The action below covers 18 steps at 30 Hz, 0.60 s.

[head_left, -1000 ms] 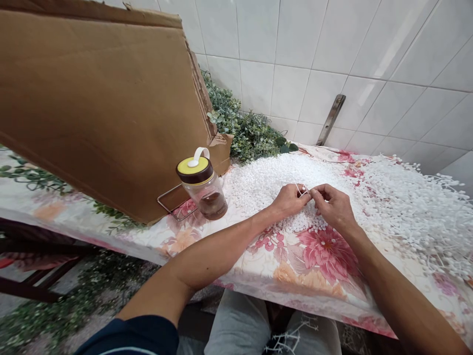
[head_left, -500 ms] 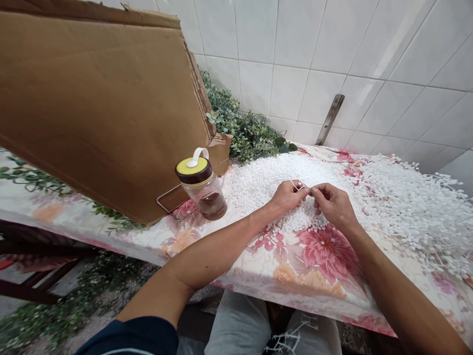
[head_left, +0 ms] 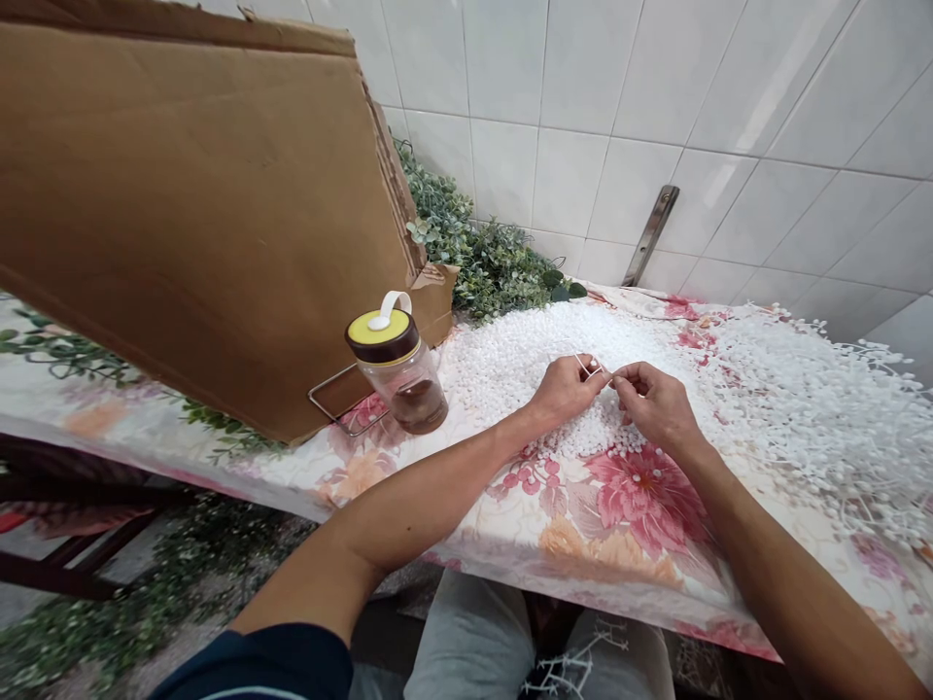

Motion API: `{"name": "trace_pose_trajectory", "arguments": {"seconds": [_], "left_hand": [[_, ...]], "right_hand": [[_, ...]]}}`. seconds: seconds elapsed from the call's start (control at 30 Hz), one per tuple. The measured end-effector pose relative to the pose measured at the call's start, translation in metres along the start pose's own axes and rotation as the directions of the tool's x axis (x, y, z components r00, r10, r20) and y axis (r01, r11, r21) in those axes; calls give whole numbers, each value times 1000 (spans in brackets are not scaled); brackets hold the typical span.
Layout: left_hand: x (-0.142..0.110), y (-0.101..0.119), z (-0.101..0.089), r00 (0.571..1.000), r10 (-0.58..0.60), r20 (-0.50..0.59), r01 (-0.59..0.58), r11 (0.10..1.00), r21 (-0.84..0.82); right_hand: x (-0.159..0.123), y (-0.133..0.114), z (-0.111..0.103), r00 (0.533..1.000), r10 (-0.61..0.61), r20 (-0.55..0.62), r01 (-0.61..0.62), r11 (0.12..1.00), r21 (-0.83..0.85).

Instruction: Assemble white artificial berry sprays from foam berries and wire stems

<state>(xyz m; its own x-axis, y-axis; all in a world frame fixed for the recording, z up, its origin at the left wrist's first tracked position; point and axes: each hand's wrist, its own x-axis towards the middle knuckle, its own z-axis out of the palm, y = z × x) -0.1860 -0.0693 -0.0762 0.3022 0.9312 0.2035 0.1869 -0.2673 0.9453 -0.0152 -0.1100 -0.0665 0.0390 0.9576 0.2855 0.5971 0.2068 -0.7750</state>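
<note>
One white stem (head_left: 583, 365), right of frame centre, is clamped in the left hand (head_left: 565, 391), its prongs exposed above the thumb. The right hand's (head_left: 660, 403) fingertips are pinched together alongside, contents hidden.

Compared with a second ago, the left hand (head_left: 567, 389) sits slightly farther toward eleven o'clock, and the white stem (head_left: 589, 369) pinched in it has gone the same way, its thin prongs resting at a slightly altered angle. The camera's view has turned a touch, so the bottle (head_left: 415, 401) appears a hair nearer nine o'clock. Any change in the right hand's (head_left: 660, 406) fingers is too small to tell.
</note>
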Motion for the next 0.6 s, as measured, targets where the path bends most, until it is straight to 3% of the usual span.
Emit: {"name": "trace_pose_trajectory", "arguments": {"seconds": [0.17, 0.43, 0.53, 0.6], "left_hand": [[-2, 2, 0, 999, -9, 42, 9, 1000, 10], [1, -5, 0, 994, -79, 81, 81, 996, -31], [-1, 0, 0, 996, -44, 83, 47, 998, -37], [-5, 7, 1, 993, 12, 117, -8, 999, -36]], "right_hand": [[0, 1, 1, 998, -64, -20, 61, 993, -101], [-3, 3, 12, 953, -299, -52, 266, 906, -330], [-1, 6, 16, 946, -314, -86, 257, 884, -391], [3, 9, 12, 957, -252, -140, 177, 897, -406]]}}
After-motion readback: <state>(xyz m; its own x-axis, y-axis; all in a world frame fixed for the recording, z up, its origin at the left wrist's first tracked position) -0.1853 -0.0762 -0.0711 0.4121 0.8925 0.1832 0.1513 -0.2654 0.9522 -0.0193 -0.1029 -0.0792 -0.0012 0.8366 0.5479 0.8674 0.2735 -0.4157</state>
